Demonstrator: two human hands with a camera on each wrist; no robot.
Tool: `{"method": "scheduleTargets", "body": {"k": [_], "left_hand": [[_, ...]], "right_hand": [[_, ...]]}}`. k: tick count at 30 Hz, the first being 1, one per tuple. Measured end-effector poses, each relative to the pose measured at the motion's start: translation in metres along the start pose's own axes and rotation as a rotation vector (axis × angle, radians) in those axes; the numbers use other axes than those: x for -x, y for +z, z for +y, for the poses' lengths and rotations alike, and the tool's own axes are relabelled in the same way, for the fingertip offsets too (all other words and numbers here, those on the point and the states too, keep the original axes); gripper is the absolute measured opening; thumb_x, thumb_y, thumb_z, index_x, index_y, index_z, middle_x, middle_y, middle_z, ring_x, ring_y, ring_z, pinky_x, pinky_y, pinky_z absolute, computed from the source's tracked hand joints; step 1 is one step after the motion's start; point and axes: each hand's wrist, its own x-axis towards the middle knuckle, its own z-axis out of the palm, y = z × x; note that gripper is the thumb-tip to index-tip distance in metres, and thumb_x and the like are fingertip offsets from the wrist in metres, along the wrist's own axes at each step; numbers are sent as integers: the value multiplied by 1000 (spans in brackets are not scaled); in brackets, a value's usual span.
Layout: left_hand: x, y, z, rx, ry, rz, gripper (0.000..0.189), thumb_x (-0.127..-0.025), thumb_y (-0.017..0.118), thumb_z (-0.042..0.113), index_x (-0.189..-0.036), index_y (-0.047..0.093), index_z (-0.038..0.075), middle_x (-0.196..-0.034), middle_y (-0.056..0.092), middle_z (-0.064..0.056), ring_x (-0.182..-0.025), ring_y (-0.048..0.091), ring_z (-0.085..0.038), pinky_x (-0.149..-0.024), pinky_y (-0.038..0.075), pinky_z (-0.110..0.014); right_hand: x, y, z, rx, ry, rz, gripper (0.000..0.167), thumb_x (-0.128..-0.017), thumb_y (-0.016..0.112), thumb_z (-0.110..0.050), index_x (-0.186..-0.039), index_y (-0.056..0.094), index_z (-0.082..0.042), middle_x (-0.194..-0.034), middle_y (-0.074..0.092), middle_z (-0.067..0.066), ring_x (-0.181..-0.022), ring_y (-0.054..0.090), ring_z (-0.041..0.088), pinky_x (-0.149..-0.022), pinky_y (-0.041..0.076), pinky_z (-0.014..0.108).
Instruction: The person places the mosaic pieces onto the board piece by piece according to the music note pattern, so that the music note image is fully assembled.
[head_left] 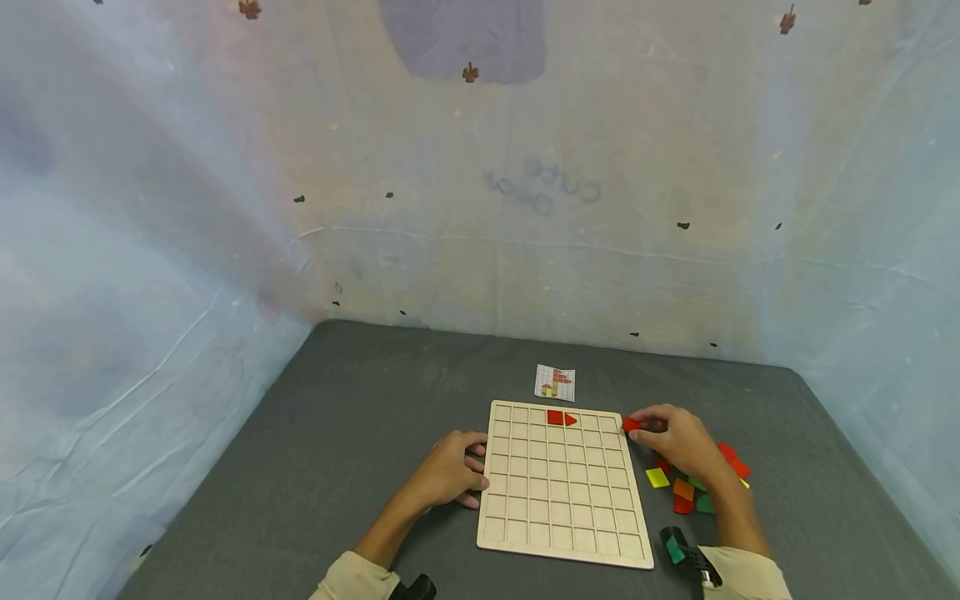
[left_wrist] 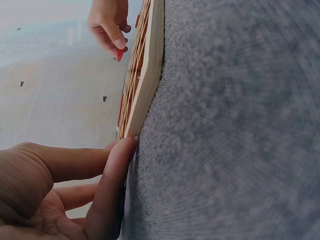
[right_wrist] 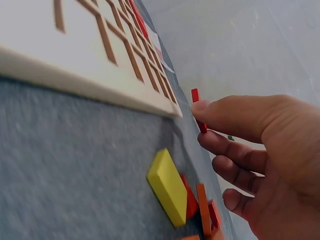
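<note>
A wooden grid board (head_left: 562, 492) lies on the grey table. In its top row sit a red square tile (head_left: 555, 417) and a red triangle tile (head_left: 571, 419). My left hand (head_left: 447, 469) is at the board's left edge; in the left wrist view its fingertips (left_wrist: 127, 150) touch the wooden side. Off the board's top right corner, my right hand (head_left: 681, 437) pinches a small red tile (right_wrist: 199, 112) between thumb and finger. The held tile's full outline is partly hidden by the fingers.
Red, orange, green and yellow tiles lie loosely heaped right of the board, partly under the right forearm; a yellow one (head_left: 657, 477) is nearest the board. Beyond the board is a printed pattern card (head_left: 555, 382). A pale sheet (head_left: 480, 167) hangs behind the table.
</note>
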Motion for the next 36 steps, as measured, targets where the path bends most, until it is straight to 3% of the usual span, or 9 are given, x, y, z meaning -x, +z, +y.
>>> {"method": "scheduleTargets", "body": {"k": [10,18,29,36], "left_hand": [[1,0,0,1,0,-5,69,-84,76,-14,-148,53,-9,-125,56,-19,-94,66,-23,-58,67,-38],[1,0,0,-2,-4,-2,69,-84,77,-14,-149,52,-9,-125,56,-18,-95,66,-24,-58,67,-38],[0,0,0,-1,-2,-5,69,-84,76,-14,-149,52,-9,-125,56,-18,-95,66,-23,-58,67,-38],[0,0,0,-1,-4,-7,69,-85,76,-14,-148,52,-9,-125,56,-18,-94,66,-23,-58,67,-38]], "right_hand": [[-6,13,-19,-24,-57,0,32,-96,80,-27,-122,78,-8,-121,70,12,-102,62,26,-81,56,40],[-9,21,-37,-68,-106,-20,29,-97,79,-20,-121,77,-5,-113,68,12,-91,54,21,-67,47,31],[-13,34,-52,-65,-157,-21,24,-97,78,-18,-119,79,-10,-117,71,9,-101,58,26,-74,51,35],[-15,44,-59,-64,-198,-25,23,-95,80,-15,-117,80,-8,-107,72,4,-95,60,20,-73,53,31]]}}
